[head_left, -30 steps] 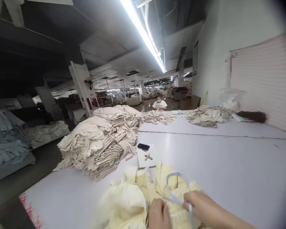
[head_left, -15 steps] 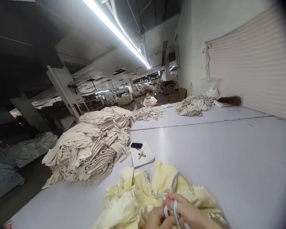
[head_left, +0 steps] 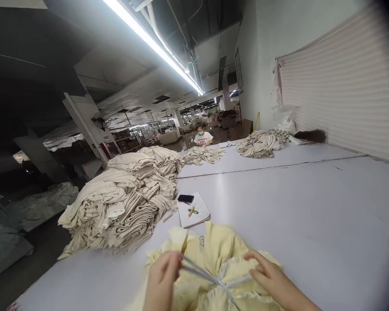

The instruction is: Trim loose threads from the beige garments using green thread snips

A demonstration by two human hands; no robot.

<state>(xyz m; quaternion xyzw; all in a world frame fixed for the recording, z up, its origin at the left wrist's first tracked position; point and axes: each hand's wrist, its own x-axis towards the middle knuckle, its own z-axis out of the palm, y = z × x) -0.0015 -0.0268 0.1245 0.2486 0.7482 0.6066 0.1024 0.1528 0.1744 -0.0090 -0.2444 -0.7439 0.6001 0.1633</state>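
While a wide, pale table (head_left: 294, 216) spreads across the scene, a high pile of folded beige cloth (head_left: 116, 198) covers part of its left side. Near and central on the table lies a gathered bundle of soft yellow fabric (head_left: 227, 242), with a narrow pale blue strip (head_left: 203, 273) crossing itself on top. Two bare hands reach in from the near edge: the left hand (head_left: 162, 276) is closed on strands of the strip, which run straight from the crossing, and the right hand (head_left: 269, 276) shows bent fingers beside another length; whether they pinch it cannot be told. Beyond the bundle lies a white notebook (head_left: 199, 211), with a black phone (head_left: 186, 198) at its far left corner.
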